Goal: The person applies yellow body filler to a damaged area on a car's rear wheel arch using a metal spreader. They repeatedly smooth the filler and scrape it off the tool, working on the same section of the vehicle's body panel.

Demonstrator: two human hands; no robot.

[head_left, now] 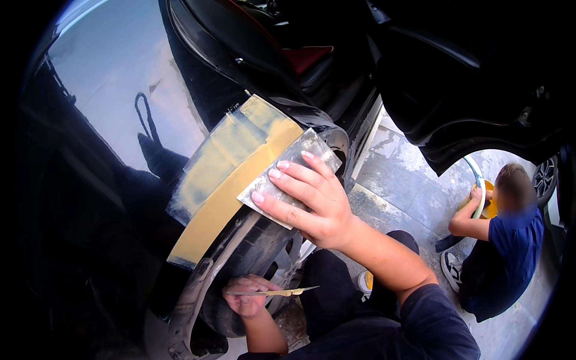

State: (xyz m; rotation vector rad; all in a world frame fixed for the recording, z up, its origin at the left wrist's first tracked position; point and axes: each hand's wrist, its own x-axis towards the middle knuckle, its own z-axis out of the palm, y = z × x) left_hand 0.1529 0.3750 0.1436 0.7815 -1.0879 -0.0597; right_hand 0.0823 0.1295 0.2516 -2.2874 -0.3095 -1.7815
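Observation:
My right hand [315, 201] presses a flat, smeared metal filler spreader [318, 147] against the wheel-arch edge of a dark car panel. Fingers lie along its face, the thumb side hidden underneath. Beside the spreader runs a smooth band of yellow-beige filler [234, 180]. Above that band is a patch of sanded, streaky filler [219, 156]. Lower down, by the tyre, my left hand [247, 295] grips a second thin spreader [270, 293], seen almost edge-on. A lump of beige filler [291, 292] sits on it, toward its right end.
A tyre [240, 264] sits under the arch. An open black car door [462, 78] hangs at upper right. Another person [510, 246] crouches at the right, hands by a yellow bucket [490, 201] and a pale hose [480, 180]. Near my knees stands a small tin [365, 281].

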